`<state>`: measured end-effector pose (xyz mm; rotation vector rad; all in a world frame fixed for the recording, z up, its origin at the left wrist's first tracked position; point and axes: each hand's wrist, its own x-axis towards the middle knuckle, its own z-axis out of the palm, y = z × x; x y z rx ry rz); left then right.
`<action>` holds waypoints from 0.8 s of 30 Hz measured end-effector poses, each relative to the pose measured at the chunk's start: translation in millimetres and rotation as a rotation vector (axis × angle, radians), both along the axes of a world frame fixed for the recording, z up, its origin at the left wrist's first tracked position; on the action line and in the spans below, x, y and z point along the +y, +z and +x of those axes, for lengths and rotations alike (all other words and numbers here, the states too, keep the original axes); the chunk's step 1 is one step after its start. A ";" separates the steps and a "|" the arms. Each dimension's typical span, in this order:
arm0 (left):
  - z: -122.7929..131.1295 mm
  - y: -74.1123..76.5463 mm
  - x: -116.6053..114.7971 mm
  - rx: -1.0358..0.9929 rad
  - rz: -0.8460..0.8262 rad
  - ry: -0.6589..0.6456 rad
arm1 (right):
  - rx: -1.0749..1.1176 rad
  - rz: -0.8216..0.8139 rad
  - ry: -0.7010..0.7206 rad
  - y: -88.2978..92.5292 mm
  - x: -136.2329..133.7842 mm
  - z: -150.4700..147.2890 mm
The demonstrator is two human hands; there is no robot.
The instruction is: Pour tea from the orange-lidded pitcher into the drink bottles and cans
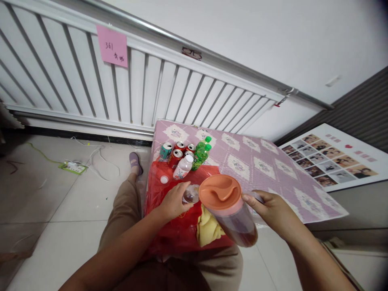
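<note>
A clear bottle [190, 195] is gripped by my left hand [176, 201], its neck turned toward the pitcher. My right hand [268, 208] is closed round the handle of a see-through pitcher [238, 226] with an orange lid [220, 193]. The pitcher is tilted toward the bottle, brownish liquid lying low inside. Lid and bottle mouth meet or nearly meet; I cannot tell whether liquid flows. Beneath them are a folded yellow cloth [208, 227] and a red plastic sheet or bag [157, 202]. A round white cap [164, 179] lies left of the bottle.
Behind my hands stand a white bottle [182, 167], several drink cans [175, 158] and two green bottles [200, 156] on a purple patterned cover [224, 149]. A white radiator [169, 89] runs along the wall. A photo board [336, 157] leans at right; a power strip [72, 167] lies on the floor.
</note>
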<state>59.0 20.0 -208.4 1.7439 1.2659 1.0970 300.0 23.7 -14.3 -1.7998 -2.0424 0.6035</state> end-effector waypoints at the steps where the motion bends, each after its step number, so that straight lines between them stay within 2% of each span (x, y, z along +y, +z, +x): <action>1: 0.0 -0.2 0.0 -0.005 0.003 -0.001 | -0.012 -0.031 0.003 0.5 0.1 -0.3; 10: -0.5 0.0 -0.2 0.014 0.004 -0.007 | -0.028 -0.092 0.003 2.1 1.3 -1.8; 24: -0.7 1.1 -0.3 0.020 -0.005 -0.007 | -0.032 -0.056 0.034 3.1 1.2 -1.5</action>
